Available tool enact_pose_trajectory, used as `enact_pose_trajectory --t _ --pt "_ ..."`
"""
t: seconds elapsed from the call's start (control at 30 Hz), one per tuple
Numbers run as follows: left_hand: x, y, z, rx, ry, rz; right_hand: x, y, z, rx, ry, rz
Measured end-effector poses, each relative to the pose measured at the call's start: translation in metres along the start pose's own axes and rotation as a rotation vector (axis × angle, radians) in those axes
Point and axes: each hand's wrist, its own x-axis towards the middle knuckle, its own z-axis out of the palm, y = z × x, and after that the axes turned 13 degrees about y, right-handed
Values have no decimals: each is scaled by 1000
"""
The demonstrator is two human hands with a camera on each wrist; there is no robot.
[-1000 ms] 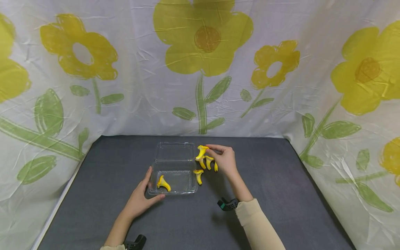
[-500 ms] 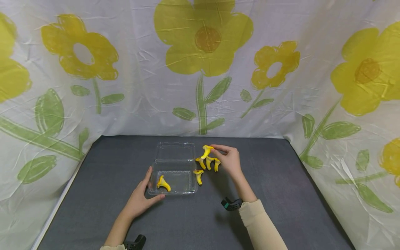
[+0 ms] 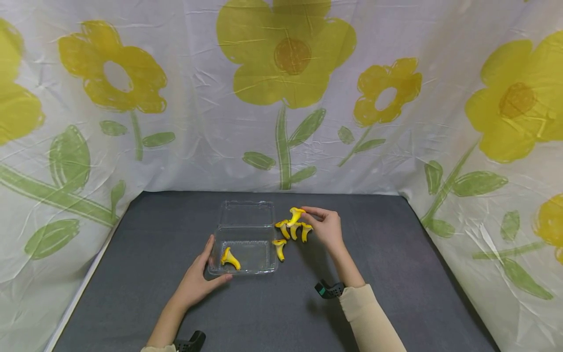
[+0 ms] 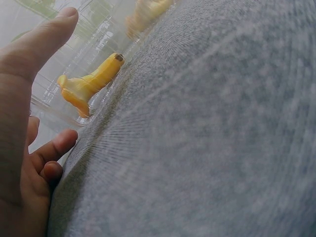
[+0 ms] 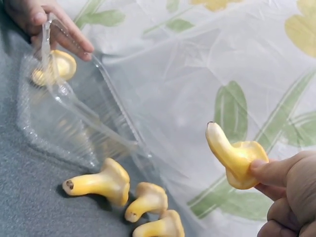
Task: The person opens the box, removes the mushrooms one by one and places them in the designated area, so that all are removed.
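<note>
My right hand pinches a yellow chanterelle mushroom by its cap between thumb and fingers. In the right wrist view, this held chanterelle is off the table, its stem end upward. My left hand rests against the left side and front left corner of a clear plastic clamshell box, fingers and thumb spread and fairly straight. Inside the box lies one chanterelle, also seen in the left wrist view as the nearer mushroom. The box's lid is folded back, away from me.
Several chanterelles lie right of the box: a left one, a right one and a nearer one among them. They sit on a dark grey cloth-covered table. A flower-printed curtain encloses the back and sides.
My right hand has moved to the right and slightly down with the held chanterelle, uncovering the right-hand mushroom on the table. The left hand and the box stay where they were.
</note>
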Motion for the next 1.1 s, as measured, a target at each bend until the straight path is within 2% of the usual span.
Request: enact_pose_trajectory --t 0.87,1.1 --pt "0 1 0 9 -1 4 -20 41 -3 -106 -36 37" --pt "0 2 0 12 0 0 -26 50 0 -90 -68 33"
